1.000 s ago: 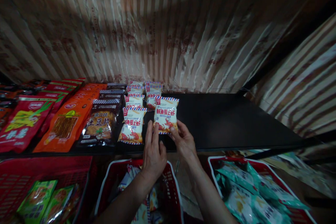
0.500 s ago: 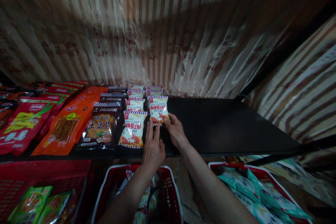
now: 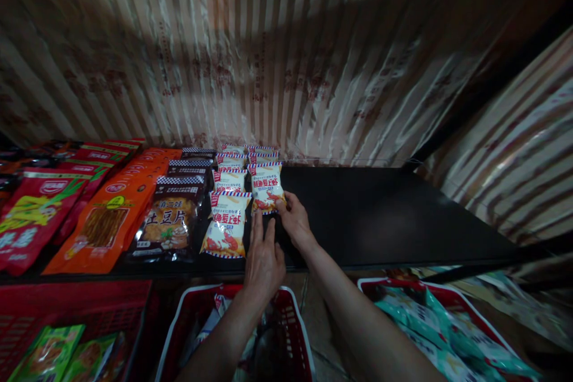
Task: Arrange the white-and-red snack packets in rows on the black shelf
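A small white and yellow snack bag (image 3: 267,185) with red lettering and a striped edge leans at the front of a short row on the black shelf (image 3: 358,215). My right hand (image 3: 296,224) pinches its lower right corner between thumb and fingers. Stretched out below the bag's bottom edge, my left hand (image 3: 265,256) has its fingertips at or close to the lower left corner; whether they touch cannot be made out. Just left stands a matching snack bag (image 3: 226,224), fronting a second row of the same kind.
Dark potato-chip bags (image 3: 170,218), orange packets (image 3: 105,221) and red packets (image 3: 38,209) fill the shelf's left side. Below the shelf are a red basket (image 3: 289,334) under my forearms, a basket of teal bags (image 3: 430,325) and a red crate (image 3: 27,298). Striped fabric (image 3: 286,59) hangs behind.
The held snack bag has shifted slightly left and back into its row, with my right hand following. My left hand stays near its lower edge. The view has moved a little.
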